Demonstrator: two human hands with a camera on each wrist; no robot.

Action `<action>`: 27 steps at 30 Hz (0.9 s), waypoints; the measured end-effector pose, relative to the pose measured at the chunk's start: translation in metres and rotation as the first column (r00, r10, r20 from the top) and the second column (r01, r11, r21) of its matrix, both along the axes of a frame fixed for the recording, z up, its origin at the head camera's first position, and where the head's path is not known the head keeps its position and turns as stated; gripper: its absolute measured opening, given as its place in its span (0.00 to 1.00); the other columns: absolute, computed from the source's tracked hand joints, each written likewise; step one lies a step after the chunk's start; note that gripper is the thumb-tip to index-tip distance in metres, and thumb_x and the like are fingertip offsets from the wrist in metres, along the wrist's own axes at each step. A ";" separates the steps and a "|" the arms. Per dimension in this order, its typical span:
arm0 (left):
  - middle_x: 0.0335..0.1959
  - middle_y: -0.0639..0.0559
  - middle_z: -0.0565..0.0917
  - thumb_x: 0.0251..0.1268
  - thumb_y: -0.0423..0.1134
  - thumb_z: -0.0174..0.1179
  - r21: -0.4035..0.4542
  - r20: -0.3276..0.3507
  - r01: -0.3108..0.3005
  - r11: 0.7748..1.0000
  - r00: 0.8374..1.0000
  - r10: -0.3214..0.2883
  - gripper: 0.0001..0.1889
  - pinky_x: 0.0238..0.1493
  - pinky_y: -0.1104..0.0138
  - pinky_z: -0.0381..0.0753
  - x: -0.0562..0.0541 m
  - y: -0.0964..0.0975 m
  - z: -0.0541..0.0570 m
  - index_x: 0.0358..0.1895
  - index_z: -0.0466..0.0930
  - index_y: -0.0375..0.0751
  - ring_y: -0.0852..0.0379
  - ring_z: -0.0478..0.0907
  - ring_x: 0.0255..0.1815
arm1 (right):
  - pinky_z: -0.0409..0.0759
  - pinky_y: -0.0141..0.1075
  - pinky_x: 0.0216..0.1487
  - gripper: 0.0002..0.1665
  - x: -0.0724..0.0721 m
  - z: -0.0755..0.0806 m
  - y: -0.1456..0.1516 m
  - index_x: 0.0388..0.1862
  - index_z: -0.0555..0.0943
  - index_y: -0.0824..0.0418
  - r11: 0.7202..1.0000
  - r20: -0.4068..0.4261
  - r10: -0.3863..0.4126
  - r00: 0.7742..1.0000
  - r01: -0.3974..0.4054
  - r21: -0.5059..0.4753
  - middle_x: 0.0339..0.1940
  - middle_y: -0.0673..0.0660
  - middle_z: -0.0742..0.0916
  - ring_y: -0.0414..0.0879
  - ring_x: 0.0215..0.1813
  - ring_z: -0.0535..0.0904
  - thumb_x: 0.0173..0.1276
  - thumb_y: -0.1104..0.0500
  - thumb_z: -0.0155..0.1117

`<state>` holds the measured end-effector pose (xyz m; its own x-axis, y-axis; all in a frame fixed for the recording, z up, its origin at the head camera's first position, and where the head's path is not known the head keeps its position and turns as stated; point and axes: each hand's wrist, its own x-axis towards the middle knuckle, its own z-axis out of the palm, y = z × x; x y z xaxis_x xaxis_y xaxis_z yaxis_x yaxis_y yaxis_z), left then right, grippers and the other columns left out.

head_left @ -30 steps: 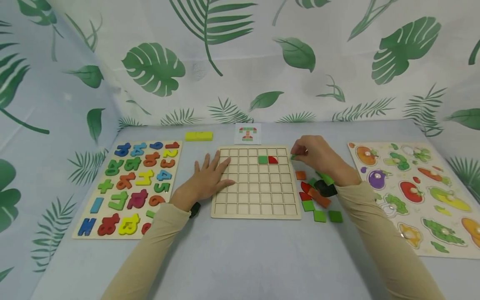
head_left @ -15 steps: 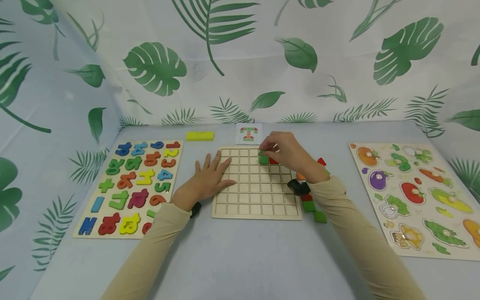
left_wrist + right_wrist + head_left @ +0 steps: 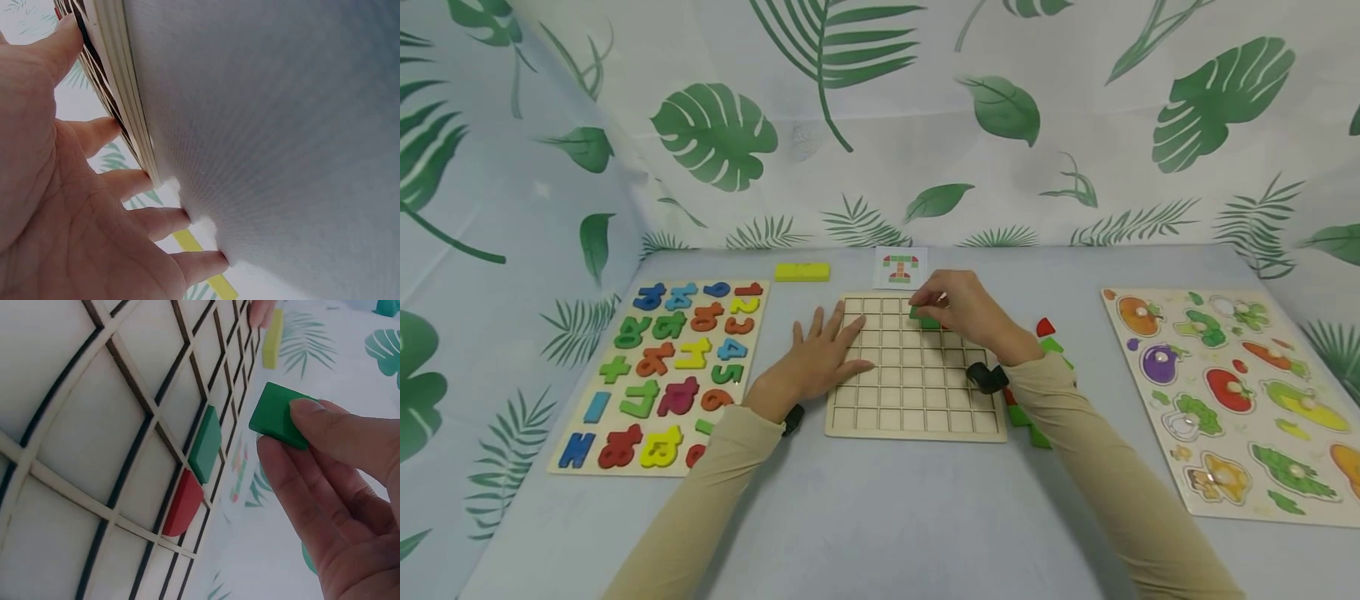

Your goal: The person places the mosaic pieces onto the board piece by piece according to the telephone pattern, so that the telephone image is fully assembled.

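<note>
My right hand (image 3: 966,308) is over the back rows of a wooden grid board (image 3: 880,421). Between thumb and fingers it pinches a green square tile (image 3: 273,412), which the right wrist view shows raised clear of the grid. Below it, a green square (image 3: 206,447) and a red quarter-round tile (image 3: 183,506) lie in neighbouring cells. My left hand (image 3: 812,358) rests with spread fingers on the board's left edge; in the left wrist view some fingertips (image 3: 215,262) reach past the board onto the tabletop. A card (image 3: 900,267) with a coloured tile pattern lies behind the board.
Loose tiles, including a red one (image 3: 1046,327) and a green one (image 3: 1018,415), lie right of the grid, partly hidden by my right arm. A number puzzle (image 3: 673,465) is at left, a vegetable puzzle (image 3: 1255,507) at right. A yellow block (image 3: 802,272) sits at the back.
My right hand has carried the green tile leftward from beside the board's right edge to over its back rows. My left hand has stayed in place.
</note>
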<state>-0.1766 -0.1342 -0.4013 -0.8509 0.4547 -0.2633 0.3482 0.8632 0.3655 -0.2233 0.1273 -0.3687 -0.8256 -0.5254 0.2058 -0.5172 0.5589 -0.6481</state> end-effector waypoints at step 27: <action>0.86 0.35 0.34 0.83 0.62 0.47 -0.007 -0.008 -0.003 1.000 1.000 0.003 0.42 0.76 0.29 0.34 -0.001 0.001 -0.002 0.87 0.44 0.46 0.28 0.30 0.84 | 0.86 0.47 0.48 0.09 -0.006 -0.012 -0.006 0.43 0.91 0.71 0.996 -0.009 0.070 0.998 -0.070 0.047 0.40 0.63 0.90 0.57 0.45 0.87 0.66 0.75 0.72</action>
<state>-0.1779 -0.1335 -0.4037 -0.8546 0.4500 -0.2593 0.3484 0.8669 0.3564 -0.2294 0.1210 -0.3812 -0.7844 -0.5908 0.1886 -0.5629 0.5506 -0.6165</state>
